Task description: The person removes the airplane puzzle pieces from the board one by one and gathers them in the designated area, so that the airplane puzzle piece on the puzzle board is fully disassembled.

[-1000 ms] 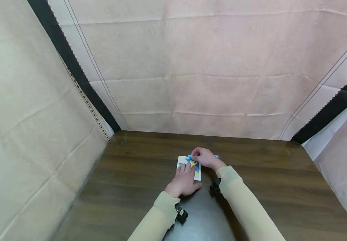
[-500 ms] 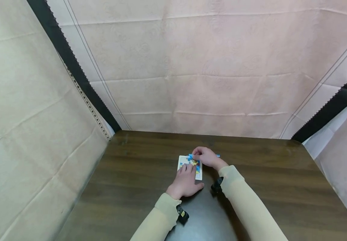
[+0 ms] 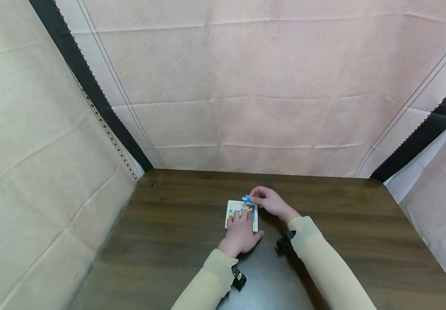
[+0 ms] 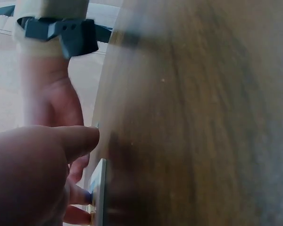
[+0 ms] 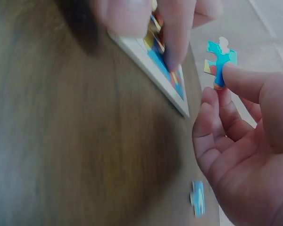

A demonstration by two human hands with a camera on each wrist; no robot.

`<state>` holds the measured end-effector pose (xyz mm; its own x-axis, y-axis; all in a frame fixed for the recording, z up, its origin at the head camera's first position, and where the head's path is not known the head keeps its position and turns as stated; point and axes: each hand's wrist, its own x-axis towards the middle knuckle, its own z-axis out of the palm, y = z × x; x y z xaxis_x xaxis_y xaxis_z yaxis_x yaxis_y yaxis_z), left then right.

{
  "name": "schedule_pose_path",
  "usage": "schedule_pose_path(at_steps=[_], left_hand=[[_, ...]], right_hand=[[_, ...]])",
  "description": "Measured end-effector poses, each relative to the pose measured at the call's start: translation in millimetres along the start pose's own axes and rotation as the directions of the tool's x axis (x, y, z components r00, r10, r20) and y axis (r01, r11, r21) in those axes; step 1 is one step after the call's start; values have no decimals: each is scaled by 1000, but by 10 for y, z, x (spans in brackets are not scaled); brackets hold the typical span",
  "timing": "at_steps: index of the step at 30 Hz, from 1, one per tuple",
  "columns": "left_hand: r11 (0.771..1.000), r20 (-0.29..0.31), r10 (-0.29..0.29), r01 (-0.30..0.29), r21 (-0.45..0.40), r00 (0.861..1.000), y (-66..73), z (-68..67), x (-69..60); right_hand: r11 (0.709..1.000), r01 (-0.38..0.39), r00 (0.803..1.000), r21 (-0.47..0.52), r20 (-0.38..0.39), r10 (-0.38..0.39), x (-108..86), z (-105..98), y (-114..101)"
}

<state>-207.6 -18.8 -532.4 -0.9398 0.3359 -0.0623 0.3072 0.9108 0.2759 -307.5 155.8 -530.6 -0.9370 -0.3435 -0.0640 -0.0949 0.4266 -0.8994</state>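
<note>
A jigsaw piece (image 5: 221, 61), mostly blue and green, is pinched between the thumb and fingers of my right hand (image 3: 271, 203). In the head view that piece sits just past the far edge of a small white-framed jigsaw board (image 3: 255, 227). My left hand (image 3: 241, 234) rests with extended fingers on the board, covering part of its picture. Blue, yellow and red patches show around those fingers (image 5: 175, 33) in the right wrist view. The board's pale edge (image 4: 101, 190) stands side-on in the left wrist view, beside the left fingertips.
Another loose blue jigsaw piece (image 5: 198, 200) lies on the wooden table (image 3: 184, 215), below the right hand in the right wrist view. Pale fabric walls (image 3: 269, 86) with black strips enclose the table at the back and sides.
My right hand has drawn the pinched piece slightly away from the board, toward the far side. The left hand has stayed on the board, shifting only a little.
</note>
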Motion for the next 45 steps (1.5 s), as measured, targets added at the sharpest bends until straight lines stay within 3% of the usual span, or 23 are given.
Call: schedule_pose_path(at_steps=[14,21,27,33,45], left_hand=[[998,-5,-27,27,59,1000,16,-15,15],[998,-18,-19,20,57,1000,25,-15,11],[997,-13,-11,12,76,1000,30,-20,1],[997,3,-20,20,75,1000,-10,75,65],[997,6,-8,7,72,1000,-28,132,63]], right_hand=[[993,-103,985,62,-134,111,-479,-698,357],[985,-165,970,-57,-190,152,-578,-938,479],[969,-181,970,-171,-191,147,-588,-986,549],[955,-155,977,-251,-184,110,-565,-976,562],[937,-120,987,-329,-141,77,-583,-961,594]])
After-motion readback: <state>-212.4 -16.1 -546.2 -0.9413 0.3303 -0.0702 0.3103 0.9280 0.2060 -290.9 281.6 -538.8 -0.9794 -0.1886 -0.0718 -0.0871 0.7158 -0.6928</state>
